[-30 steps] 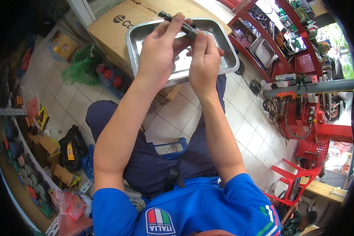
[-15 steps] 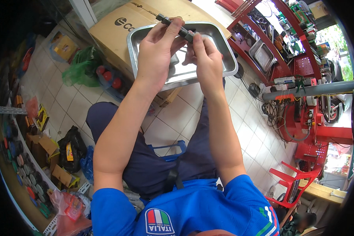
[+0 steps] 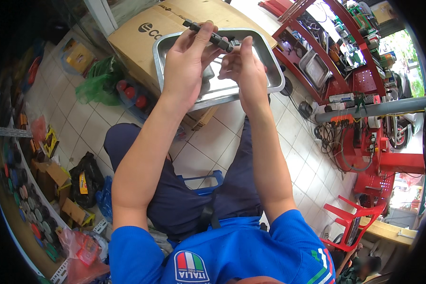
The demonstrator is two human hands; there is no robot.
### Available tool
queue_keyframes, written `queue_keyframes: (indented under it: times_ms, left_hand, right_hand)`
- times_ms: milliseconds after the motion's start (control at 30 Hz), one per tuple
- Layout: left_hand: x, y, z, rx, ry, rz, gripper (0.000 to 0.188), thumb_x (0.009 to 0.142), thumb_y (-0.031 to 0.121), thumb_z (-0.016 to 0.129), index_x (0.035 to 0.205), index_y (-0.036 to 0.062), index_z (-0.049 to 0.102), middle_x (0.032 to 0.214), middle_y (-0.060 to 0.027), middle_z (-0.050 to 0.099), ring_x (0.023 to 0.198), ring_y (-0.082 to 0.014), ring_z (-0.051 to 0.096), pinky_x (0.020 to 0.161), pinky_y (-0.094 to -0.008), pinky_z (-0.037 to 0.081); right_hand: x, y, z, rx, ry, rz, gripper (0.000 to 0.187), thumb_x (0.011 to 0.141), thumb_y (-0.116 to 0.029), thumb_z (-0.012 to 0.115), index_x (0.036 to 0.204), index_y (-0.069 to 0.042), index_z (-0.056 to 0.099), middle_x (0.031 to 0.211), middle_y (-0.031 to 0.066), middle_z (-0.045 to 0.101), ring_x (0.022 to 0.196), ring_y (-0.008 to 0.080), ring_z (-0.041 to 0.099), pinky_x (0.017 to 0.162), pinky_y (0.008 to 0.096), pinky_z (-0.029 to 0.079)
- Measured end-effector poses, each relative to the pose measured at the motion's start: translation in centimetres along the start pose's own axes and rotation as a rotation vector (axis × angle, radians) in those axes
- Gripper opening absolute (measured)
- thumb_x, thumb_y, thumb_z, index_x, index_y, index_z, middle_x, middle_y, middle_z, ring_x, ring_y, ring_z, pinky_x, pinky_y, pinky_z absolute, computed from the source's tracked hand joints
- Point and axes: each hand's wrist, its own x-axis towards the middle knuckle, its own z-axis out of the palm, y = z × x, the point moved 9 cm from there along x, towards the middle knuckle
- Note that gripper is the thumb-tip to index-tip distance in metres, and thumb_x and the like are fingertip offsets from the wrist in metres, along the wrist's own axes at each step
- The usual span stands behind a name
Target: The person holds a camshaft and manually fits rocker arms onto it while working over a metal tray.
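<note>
My left hand (image 3: 187,64) grips a slim dark metal rod with thicker, collar-like sections (image 3: 212,37) between thumb and fingers. The rod slants down to the right above a shallow silver metal tray (image 3: 160,61). Close to its lower right end is my right hand (image 3: 250,71), thumb raised and fingers loosely bent, with a gap between thumb and fingers. Nothing shows in that hand. Small dark parts (image 3: 233,41) show at the tray's far side, partly hidden behind the rod and hands.
Under the tray stands a large cardboard box (image 3: 132,38). Left on the tiled floor lie a green plastic bag (image 3: 99,83) and a black bag (image 3: 86,177). At right are a red tool rack (image 3: 312,71), red machinery (image 3: 359,146) and a red plastic chair (image 3: 352,217). Another person (image 3: 359,270) is at lower right.
My right hand has let go of the rod's lower right end and moved slightly right, its fingers loosening. The left hand keeps its hold, shifted slightly left.
</note>
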Motion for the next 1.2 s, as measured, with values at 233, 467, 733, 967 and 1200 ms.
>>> queue_keyframes:
  times_ms: [233,467,733,967,1200]
  left_hand:
    - [0.2,0.3,0.0,-0.002,0.011,0.019,0.035,0.102,0.031,0.065,0.12,0.002,0.062,0.116,-0.0073,0.068,0.106,-0.0235,0.071,0.096,-0.0358,0.056]
    - [0.1,0.1,-0.2,-0.007,0.026,0.006,0.033,0.102,0.031,0.064,0.12,0.003,0.062,0.118,-0.0069,0.068,0.106,-0.023,0.071,0.097,-0.0359,0.056]
    - [0.1,0.3,-0.2,0.023,0.029,0.008,0.035,0.102,0.031,0.064,0.121,0.0022,0.061,0.117,-0.0061,0.068,0.107,-0.0232,0.071,0.096,-0.0359,0.056]
    - [0.2,0.2,-0.7,0.003,0.021,0.007,0.036,0.102,0.031,0.064,0.123,0.0021,0.06,0.119,-0.0073,0.068,0.107,-0.0242,0.071,0.096,-0.0355,0.057]
    - [0.8,0.0,-0.8,-0.029,0.031,0.006,0.033,0.102,0.031,0.063,0.12,0.0026,0.062,0.117,-0.0081,0.068,0.104,-0.0236,0.071,0.097,-0.0365,0.056]
  right_hand:
    - [-0.7,-0.8,0.4,-0.002,0.078,-0.068,0.049,0.105,-0.046,0.055,0.098,0.002,0.065,0.077,0.0057,0.062,0.066,0.0147,0.06,0.069,0.0309,0.054]
    - [-0.2,-1.0,-0.2,-0.057,0.048,-0.197,0.057,0.104,-0.056,0.05,0.1,0.0,0.058,0.08,0.0061,0.061,0.065,0.0142,0.061,0.061,0.0291,0.052]
    - [0.2,0.0,1.2,-0.027,-0.081,0.02,0.06,0.105,-0.057,0.047,0.091,-0.001,0.062,0.078,0.0058,0.061,0.066,0.0149,0.059,0.067,0.0304,0.053]
    - [0.6,1.0,0.7,0.115,-0.134,0.171,0.043,0.103,-0.042,0.061,0.106,0.001,0.062,0.083,0.0043,0.062,0.071,0.0125,0.061,0.067,0.0291,0.055]
    - [-0.1,-0.6,0.0,0.062,0.027,-0.013,0.042,0.104,-0.041,0.059,0.112,0.0,0.059,0.086,0.0051,0.062,0.071,0.0123,0.061,0.065,0.0291,0.054]
